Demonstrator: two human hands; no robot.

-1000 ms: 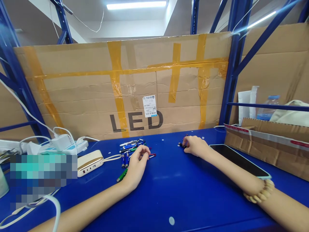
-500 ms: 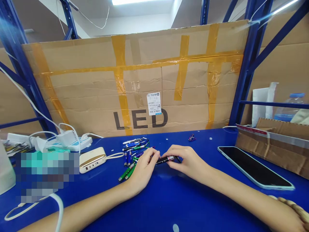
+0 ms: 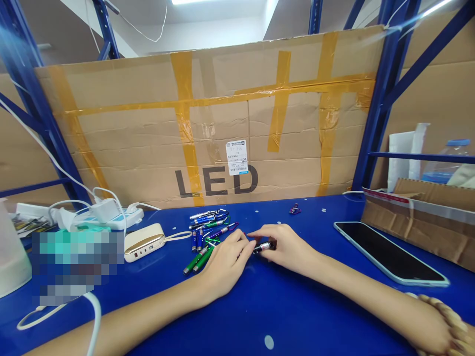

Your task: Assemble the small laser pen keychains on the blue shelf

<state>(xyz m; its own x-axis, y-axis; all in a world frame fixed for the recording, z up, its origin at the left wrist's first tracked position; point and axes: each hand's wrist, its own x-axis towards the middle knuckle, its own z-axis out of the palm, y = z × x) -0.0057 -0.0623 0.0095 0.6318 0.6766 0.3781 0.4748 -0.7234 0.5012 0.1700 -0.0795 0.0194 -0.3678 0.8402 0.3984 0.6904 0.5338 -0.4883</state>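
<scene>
In the middle of the blue table, my right hand [image 3: 284, 243] pinches a short black laser pointer [image 3: 262, 247] with a pale label on its barrel. At the pointer's left end, my left hand [image 3: 229, 254] has its thumb and fingers closed together; they hide that end. Just beyond the left hand lie several similar slim pointers with clips. Two green ones [image 3: 195, 260] are closest to it, small blue ones [image 3: 197, 239] stand side by side, and a purple one [image 3: 224, 231] lies behind the fingers. A small purple clip [image 3: 295, 209] rests alone farther back.
A cream power bank [image 3: 144, 242] with a strap loop sits on the left, near a white power strip [image 3: 129, 217] and cables. On the right are a phone [image 3: 389, 252] and an open cardboard box [image 3: 419, 222]. A large cardboard sheet [image 3: 222, 118] stands across the back.
My left thumb has moved right along the black laser pointer, covering more of its left end. The pointer has turned, its label now facing up more plainly. The view has shifted slightly.
</scene>
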